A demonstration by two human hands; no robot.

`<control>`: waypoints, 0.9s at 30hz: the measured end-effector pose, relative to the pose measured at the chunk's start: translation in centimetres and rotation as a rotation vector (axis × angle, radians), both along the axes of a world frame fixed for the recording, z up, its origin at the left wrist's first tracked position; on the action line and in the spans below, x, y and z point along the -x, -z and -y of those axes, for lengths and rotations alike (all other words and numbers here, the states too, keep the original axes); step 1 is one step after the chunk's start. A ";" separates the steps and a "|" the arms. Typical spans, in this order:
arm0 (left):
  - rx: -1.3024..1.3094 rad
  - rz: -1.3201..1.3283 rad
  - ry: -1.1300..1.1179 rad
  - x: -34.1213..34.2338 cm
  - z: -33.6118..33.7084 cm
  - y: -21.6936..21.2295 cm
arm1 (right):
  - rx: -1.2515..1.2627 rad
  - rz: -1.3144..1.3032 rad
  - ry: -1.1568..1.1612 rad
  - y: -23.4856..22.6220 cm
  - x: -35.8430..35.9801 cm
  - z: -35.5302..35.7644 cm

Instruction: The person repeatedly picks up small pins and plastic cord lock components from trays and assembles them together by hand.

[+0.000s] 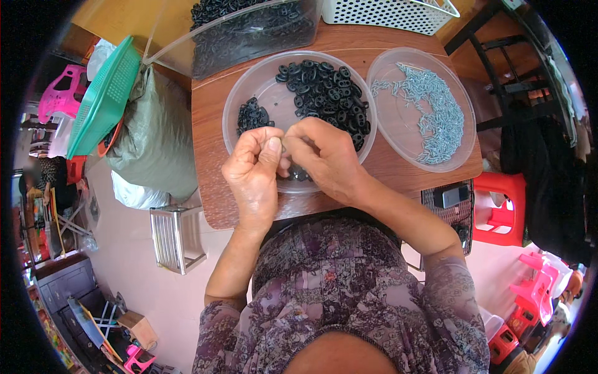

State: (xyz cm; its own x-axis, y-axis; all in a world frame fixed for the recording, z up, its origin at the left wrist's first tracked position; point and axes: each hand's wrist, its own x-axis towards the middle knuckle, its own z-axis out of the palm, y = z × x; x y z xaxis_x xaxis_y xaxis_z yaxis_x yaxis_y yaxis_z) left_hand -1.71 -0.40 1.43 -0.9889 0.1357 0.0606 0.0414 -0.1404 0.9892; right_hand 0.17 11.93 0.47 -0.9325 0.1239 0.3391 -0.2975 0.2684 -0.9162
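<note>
My left hand (254,171) is raised over the near left rim of a round clear plastic tub (232,93), its thumb and fingertips pinched together. Close against it, my right hand (324,156) has its fingers curled in toward the same spot. Whatever lies between the fingertips is too small and covered to name. Inside the tub, a large heap of black oval plastic parts with holes (330,93) fills the right side, and a smaller pile of black pieces (251,116) sits at the left. A few more dark parts show under my hands.
To the right, a shallow round clear tray (381,124) holds many small silvery screws (439,112). Behind stand a clear bin (249,37) of black parts and a white perforated basket (392,15). A stuffed sack (152,137) and green basket (103,103) flank the wooden table (212,181).
</note>
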 end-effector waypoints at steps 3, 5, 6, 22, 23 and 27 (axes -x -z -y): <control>-0.055 0.068 0.040 0.5 0.5 -0.7 | -0.039 -0.084 0.021 0.0 0.0 -1.5; -0.032 0.136 0.046 0.9 1.1 -0.7 | -0.024 -0.012 0.055 -0.2 0.1 -3.3; -0.029 0.145 0.045 1.0 1.4 -0.8 | -0.010 0.055 0.093 -0.4 0.2 -4.2; -0.028 0.109 0.031 0.9 2.8 -0.9 | -0.892 -0.298 -0.172 -0.6 1.8 -4.0; -0.028 0.108 0.030 1.0 2.9 -0.9 | -0.891 -0.300 -0.172 -0.4 2.1 -3.9; -0.047 0.107 0.022 1.1 3.2 -0.8 | -0.932 -0.275 -0.200 0.1 2.8 -3.8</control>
